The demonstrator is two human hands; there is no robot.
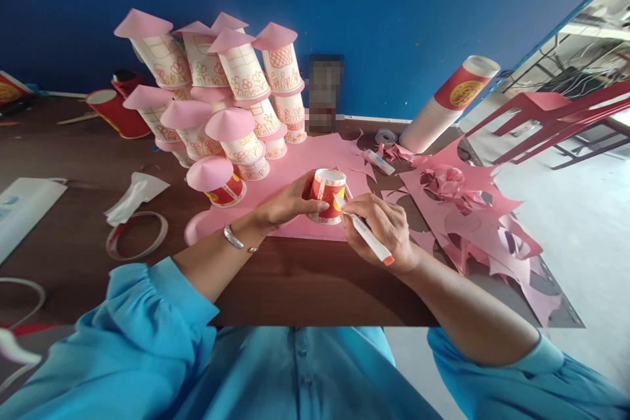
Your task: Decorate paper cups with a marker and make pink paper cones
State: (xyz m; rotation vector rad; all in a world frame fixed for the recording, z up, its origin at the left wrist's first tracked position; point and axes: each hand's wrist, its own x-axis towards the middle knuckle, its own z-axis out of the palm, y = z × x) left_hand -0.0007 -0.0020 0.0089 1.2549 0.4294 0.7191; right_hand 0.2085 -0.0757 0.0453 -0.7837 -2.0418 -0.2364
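My left hand (290, 203) is wrapped round the left side of a red and white paper cup (325, 195), its thumb across the front. Between the fingers of my right hand (381, 223) is a white marker (367, 236) with an orange end; its front end is at the cup's right side, over the yellow patch. Whether the tip touches the cup I cannot tell. Beneath both hands lies pink paper (319, 154). To the left, a red cup (226, 193) wears a pink paper cone (210, 174).
Stacked cup towers (249, 72) with pink cones and drawn flowers stand at the back left. A tall leaning stack of cups (443, 108) is at the back right, beside a glue stick (378, 161). Cut pink scraps (467, 223) cover the table's right side. A paper ring (138, 236) lies left.
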